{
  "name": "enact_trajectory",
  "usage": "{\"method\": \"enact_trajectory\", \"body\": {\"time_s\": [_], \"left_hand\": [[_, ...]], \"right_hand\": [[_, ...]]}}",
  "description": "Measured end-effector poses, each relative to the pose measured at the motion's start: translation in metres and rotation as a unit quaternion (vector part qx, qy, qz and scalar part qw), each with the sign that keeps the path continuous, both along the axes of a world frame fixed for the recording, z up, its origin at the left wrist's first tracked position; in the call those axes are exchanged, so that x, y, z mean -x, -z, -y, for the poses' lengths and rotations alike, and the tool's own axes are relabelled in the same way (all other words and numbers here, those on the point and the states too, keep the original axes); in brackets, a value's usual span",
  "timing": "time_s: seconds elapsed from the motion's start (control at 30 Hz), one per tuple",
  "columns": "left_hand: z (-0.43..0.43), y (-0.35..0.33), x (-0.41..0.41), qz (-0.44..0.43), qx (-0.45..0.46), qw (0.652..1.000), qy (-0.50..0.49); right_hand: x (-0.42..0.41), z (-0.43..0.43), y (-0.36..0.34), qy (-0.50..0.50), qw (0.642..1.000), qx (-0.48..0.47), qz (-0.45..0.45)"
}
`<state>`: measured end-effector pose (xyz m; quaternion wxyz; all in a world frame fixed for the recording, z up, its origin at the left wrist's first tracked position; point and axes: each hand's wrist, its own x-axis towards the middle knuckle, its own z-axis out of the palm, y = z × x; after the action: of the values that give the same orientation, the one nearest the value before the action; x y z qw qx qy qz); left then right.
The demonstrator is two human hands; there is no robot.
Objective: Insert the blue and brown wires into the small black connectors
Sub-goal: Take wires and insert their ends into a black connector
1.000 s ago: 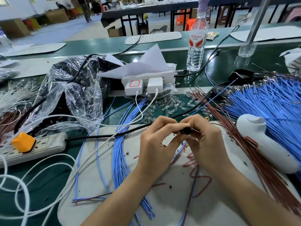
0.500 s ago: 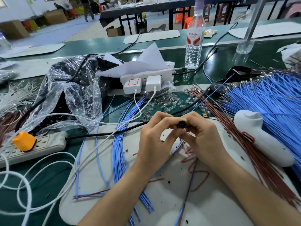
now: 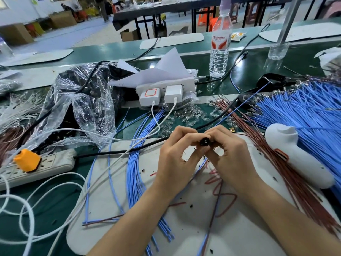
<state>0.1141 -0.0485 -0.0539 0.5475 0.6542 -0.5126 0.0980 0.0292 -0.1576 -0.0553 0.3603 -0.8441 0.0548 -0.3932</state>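
Connector [image 3: 204,142] rolled since a second ago: then side-on, now round open mouth faces camera. Hands barely shifted, both above white mat [image 3: 129,182]. Looks like seating or checking stage, not fresh pick-up.

Left hand [image 3: 177,159]: thumb and forefinger curled, pinching connector from left. Right hand [image 3: 232,157]: fingertips closed on its right end, other fingers tucked.

Blue wire [image 3: 203,243] and brown wire [image 3: 215,209] trail from under hands toward near edge. Terminals fully home? Cannot tell, fingers hide rear. Blue wire pile [image 3: 304,111] lies well right.
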Motion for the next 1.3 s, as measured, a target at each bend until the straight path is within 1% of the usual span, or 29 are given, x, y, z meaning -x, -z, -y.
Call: {"method": "enact_trajectory", "body": {"time_s": [0.1,0.27,0.37,0.4,0.53,0.7,0.83,0.97,1.1,1.3], "left_hand": [[0.0001,0.0005,0.0007,-0.001,0.006,1.0,0.004],[-0.0002,0.0034,-0.0008,0.003,0.013,1.0,0.001],[-0.0003,0.0026,-0.0007,-0.023,0.036,0.999,0.026],[-0.0007,0.0021,-0.001,-0.017,0.043,0.998,0.033],[-0.0023,0.0024,-0.0024,0.038,0.043,0.998,0.034],[-0.0025,0.0015,-0.0019,0.039,0.059,0.997,0.028],[-0.0033,0.0012,-0.0002,0.01,0.063,0.998,0.026],[-0.0034,0.0015,0.0012,-0.004,0.045,0.999,-0.007],[-0.0038,0.0015,0.0021,0.03,0.034,0.999,-0.009],[-0.0003,-0.0008,0.0054,0.035,0.01,0.999,-0.012]], "right_hand": [[0.0001,0.0004,0.0013,0.005,1.0,0.01,-0.002],[0.0016,-0.0023,0.0016,-0.004,0.999,-0.038,-0.018],[0.0032,-0.0036,-0.0008,-0.026,0.997,-0.067,-0.015],[0.0033,-0.004,-0.0017,-0.03,0.997,-0.076,-0.014],[0.0035,-0.0053,-0.0034,-0.028,0.997,-0.066,-0.01],[0.0019,-0.0056,-0.0035,-0.026,0.997,-0.074,-0.008],[0.0019,-0.0032,-0.0012,-0.017,0.996,-0.082,-0.022],[0.0014,-0.0015,0.0002,-0.019,0.998,-0.061,-0.027],[-0.0004,-0.0004,0.0021,-0.004,1.0,-0.022,-0.021],[0.0024,0.0014,0.006,0.007,1.0,0.017,-0.02]]}}
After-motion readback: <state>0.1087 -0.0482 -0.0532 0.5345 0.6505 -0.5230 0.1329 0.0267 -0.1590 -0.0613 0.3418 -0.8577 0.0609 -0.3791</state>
